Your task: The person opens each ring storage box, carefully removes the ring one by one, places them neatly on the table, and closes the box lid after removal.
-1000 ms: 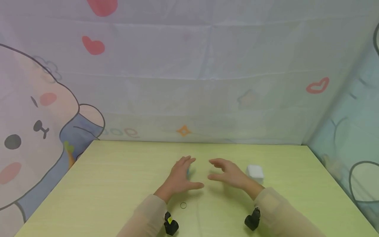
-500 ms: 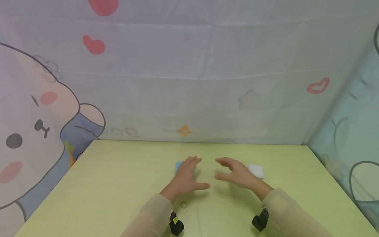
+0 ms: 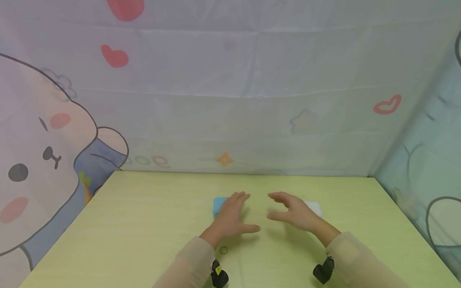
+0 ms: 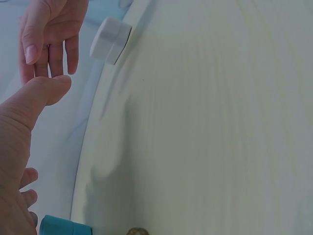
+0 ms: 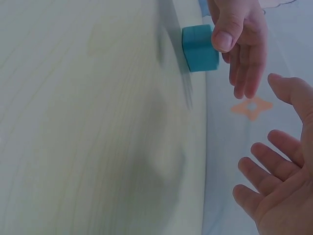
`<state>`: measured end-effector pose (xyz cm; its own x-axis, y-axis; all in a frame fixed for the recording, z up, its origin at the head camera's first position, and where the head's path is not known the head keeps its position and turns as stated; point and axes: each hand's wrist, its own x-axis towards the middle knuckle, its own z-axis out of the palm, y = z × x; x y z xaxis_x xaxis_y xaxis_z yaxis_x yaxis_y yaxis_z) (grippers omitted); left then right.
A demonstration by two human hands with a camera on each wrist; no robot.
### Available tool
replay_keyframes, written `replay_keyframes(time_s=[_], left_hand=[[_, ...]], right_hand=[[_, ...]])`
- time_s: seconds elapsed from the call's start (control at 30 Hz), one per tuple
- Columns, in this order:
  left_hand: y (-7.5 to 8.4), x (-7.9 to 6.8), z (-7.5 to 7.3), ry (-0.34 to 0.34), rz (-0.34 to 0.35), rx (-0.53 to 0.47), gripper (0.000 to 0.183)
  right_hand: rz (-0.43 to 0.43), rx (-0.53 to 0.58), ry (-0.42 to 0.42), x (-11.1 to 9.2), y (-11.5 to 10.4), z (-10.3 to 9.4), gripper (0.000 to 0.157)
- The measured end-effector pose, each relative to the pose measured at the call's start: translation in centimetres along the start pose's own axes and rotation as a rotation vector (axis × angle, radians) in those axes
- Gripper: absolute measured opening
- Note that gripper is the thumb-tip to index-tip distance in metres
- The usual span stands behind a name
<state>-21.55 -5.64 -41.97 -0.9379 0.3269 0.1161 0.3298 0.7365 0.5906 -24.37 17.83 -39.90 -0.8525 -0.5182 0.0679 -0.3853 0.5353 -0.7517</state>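
**Left hand [image 3: 231, 219] and right hand [image 3: 292, 213] face each other, both wide, above a pale yellow-green wood-grained table [image 3: 151, 228]**

Both hands are bare and hold their thumbs well away from their fingers, with a gap between the two sets of fingertips. Their soft shadows fall on the tabletop below.

A light-blue box with rounded corners [image 3: 218, 205] sits on the table at the left hand, which hides its right part in the head view. In the right wrist view the left thumb overlaps its edge; whether they touch, I cannot tell. A white box with rounded corners [image 3: 315, 207] sits on the table by the right wrist, which partly covers it from above; the left wrist view shows a seam round it and a space between it and the right hand's fingers.

A small, thin, dark ring [image 3: 223, 250] lies on the table near the left wrist. Each arm wears a beige sleeve [image 3: 363, 256], and a black device [image 3: 324, 270] is fixed at each cuff, the left one with a yellow mark. Behind the table hangs a pale fabric backdrop [image 3: 201, 76] printed with red hearts and a large cartoon animal [image 3: 43, 176].
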Motion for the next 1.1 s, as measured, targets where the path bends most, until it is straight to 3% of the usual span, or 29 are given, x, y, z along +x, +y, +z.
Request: replay_keyframes(time_s=[0.7,1.1], left_hand=[[1.4,0.5,0.9,-0.033,0.017,0.032,0.093],[2.2,1.0,1.8,-0.033,0.043,0.044,0.092]], right_hand=[[0.010,-0.054,0.057,-1.5,0.6,-1.5,0.062],[0.010,-0.028,0.078,-2.0,1.3,-2.4,0.065]])
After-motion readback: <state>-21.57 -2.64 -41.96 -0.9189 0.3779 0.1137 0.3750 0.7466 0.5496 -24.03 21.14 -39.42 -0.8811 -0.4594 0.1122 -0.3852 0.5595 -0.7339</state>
